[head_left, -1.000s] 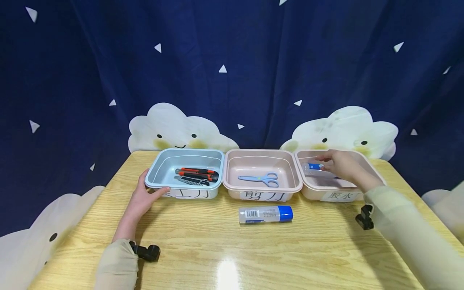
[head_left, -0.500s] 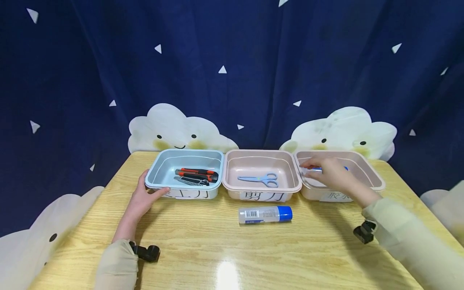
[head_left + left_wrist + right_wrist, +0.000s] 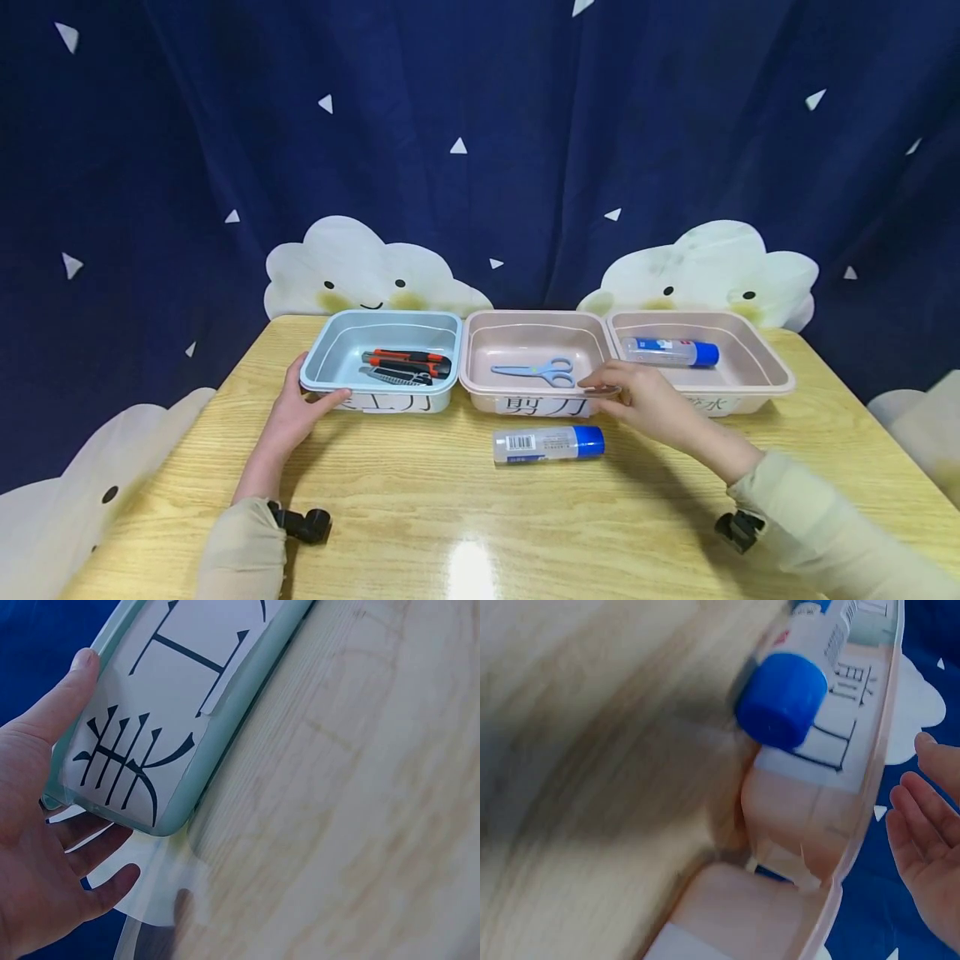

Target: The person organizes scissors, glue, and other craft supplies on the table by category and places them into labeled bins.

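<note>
My left hand (image 3: 300, 404) rests against the front-left corner of the light blue tray (image 3: 318, 379), thumb lying along its labelled front wall (image 3: 172, 712). Utility knives (image 3: 405, 365) lie in that tray. My right hand (image 3: 637, 402) hovers empty with relaxed fingers at the front-right corner of the middle pink tray (image 3: 480, 387), which holds blue scissors (image 3: 535, 372). A blue-capped glue stick (image 3: 549, 444) lies on the table just left of and below that hand; its cap (image 3: 780, 697) shows close in the right wrist view. Another glue stick (image 3: 670, 352) lies in the right pink tray (image 3: 772, 379).
The three trays stand side by side at the back of the wooden table (image 3: 465, 517), each with a paper label on its front. A dark blue curtain with cloud cut-outs (image 3: 360, 267) hangs behind. Black wrist camera mounts (image 3: 303, 523) sit on both sleeves.
My right hand let go of a glue stick in the right pink tray and moved left and toward me, out of the tray. The left hand has not moved.
</note>
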`<state>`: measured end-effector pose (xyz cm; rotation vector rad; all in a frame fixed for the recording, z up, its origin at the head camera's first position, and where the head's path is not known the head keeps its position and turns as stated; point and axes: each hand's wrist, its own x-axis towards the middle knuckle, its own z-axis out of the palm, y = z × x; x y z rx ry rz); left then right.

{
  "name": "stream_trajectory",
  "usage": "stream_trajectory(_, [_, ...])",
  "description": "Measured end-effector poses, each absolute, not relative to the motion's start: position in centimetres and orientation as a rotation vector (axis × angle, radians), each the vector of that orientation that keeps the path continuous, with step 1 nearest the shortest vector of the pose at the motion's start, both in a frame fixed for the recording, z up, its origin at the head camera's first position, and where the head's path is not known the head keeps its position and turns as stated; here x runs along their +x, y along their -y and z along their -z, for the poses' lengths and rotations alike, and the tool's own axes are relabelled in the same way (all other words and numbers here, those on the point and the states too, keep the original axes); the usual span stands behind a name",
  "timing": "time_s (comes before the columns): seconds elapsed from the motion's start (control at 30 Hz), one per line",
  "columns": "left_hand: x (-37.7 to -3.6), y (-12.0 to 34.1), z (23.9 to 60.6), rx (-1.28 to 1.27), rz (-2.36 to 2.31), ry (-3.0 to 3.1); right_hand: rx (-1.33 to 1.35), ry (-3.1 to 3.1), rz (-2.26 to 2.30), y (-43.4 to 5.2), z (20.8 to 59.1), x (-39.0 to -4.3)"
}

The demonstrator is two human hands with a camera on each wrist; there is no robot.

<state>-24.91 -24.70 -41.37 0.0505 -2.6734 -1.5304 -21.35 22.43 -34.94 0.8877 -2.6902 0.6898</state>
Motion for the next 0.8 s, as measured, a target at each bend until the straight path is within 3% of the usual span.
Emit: stream_trajectory(0.8, [-25.0,24.6,41.5,0.023,1.533,2.653,1.207,2.778,-0.688,-17.7,39.5,-21.5])
